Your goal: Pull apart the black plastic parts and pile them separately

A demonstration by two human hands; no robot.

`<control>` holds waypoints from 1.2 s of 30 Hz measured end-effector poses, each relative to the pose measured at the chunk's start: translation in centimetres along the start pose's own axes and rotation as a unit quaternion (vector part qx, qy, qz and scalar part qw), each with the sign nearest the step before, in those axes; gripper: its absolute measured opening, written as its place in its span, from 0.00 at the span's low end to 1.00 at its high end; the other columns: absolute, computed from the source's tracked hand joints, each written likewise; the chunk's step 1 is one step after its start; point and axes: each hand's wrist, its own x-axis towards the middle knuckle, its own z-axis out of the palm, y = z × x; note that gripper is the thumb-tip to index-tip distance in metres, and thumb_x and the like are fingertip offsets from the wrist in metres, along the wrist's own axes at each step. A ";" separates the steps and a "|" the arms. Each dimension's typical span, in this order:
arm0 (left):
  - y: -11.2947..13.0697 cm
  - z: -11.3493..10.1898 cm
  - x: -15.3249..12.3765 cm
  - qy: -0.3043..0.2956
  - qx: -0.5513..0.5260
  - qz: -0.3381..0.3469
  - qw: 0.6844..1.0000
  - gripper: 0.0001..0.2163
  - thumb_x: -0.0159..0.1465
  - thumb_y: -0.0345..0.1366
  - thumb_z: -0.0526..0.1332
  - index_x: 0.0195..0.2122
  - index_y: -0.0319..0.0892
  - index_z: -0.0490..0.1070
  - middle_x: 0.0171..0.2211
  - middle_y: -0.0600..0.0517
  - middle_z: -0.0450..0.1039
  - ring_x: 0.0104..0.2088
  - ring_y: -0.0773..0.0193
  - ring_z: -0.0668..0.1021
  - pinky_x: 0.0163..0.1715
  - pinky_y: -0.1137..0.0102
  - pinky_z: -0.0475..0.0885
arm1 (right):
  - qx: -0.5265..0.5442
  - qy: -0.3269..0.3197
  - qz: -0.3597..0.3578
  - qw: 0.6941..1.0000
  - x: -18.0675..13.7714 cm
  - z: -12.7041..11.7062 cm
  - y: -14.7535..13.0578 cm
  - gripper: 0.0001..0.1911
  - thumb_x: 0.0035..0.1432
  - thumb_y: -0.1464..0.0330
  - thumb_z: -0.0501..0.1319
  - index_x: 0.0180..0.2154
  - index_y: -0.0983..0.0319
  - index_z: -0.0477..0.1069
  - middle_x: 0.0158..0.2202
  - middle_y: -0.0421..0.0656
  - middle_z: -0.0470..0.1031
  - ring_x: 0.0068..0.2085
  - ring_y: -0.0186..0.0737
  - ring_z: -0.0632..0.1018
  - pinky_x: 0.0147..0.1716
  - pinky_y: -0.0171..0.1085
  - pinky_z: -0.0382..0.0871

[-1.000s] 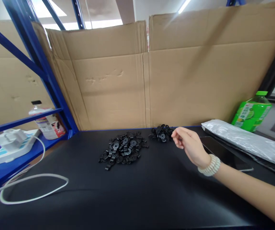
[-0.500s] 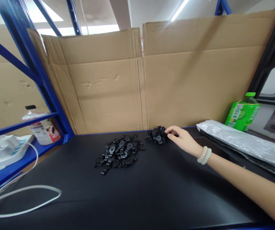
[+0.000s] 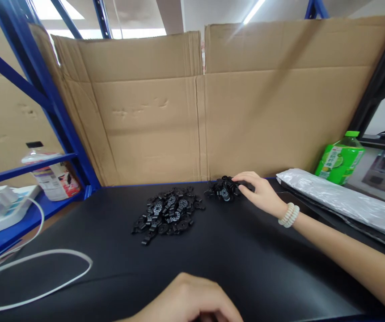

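Note:
My right hand (image 3: 257,192), with pale beaded bands on the wrist, reaches to the right side of a small pile of black plastic parts (image 3: 225,188) near the cardboard wall. Its thumb and fingers are apart and the fingertips meet the pile's edge; no part shows clearly within them. To the left lies a larger pile of black plastic parts (image 3: 168,210), some with round, perforated grey discs. At the bottom edge of the view is my left hand (image 3: 192,299), back upward and fingers bent down. Its fingertips are cut off by the frame, away from both piles.
A cardboard wall (image 3: 152,125) closes off the back of the black tabletop (image 3: 118,268). A white cable (image 3: 61,252) loops at left, near a power strip (image 3: 7,214) and a bottle (image 3: 53,174). On the right are a silvery wrapped package (image 3: 333,201) and a green bottle (image 3: 340,158).
My left hand has come into view at the bottom. My right hand stays by the small pile, its fingers shifted slightly; the whole view has moved a little.

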 end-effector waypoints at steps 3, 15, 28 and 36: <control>0.5 -0.4 1.1 0.124 -0.052 -0.040 0.990 0.07 0.62 0.31 0.59 0.41 0.39 0.72 0.35 0.47 0.77 0.32 0.64 0.80 0.33 0.72 0.74 | 0.019 0.029 0.023 0.999 -0.1 -0.7 -1.3 0.09 0.59 0.69 0.55 0.37 0.62 0.73 0.40 0.48 0.78 0.43 0.46 0.77 0.48 0.49 0.70; -2.0 -0.7 3.7 0.364 -0.140 -0.038 0.920 0.19 0.54 0.27 0.66 0.40 0.47 0.59 0.37 0.55 0.65 0.37 0.67 0.74 0.34 0.75 0.73 | 0.344 -0.096 0.261 0.897 -4.4 3.1 -8.9 0.07 0.53 0.72 0.62 0.35 0.61 0.66 0.29 0.36 0.69 0.29 0.32 0.75 0.27 0.33 0.77; -1.7 -1.3 3.4 0.377 -0.147 -0.091 0.910 0.03 0.64 0.35 0.59 0.39 0.45 0.69 0.30 0.57 0.71 0.31 0.69 0.77 0.34 0.76 0.73 | 0.381 -0.228 0.303 0.843 -5.6 2.5 -10.1 0.05 0.57 0.67 0.62 0.36 0.62 0.70 0.31 0.41 0.77 0.29 0.31 0.76 0.29 0.30 0.74; -1.0 -1.4 3.4 0.341 -0.154 -0.118 0.920 0.04 0.61 0.35 0.62 0.32 0.40 0.72 0.26 0.54 0.72 0.28 0.67 0.75 0.32 0.75 0.71 | 0.336 -0.239 0.309 0.857 -5.5 2.2 -10.0 0.14 0.55 0.64 0.65 0.41 0.60 0.64 0.22 0.33 0.67 0.22 0.28 0.69 0.21 0.27 0.67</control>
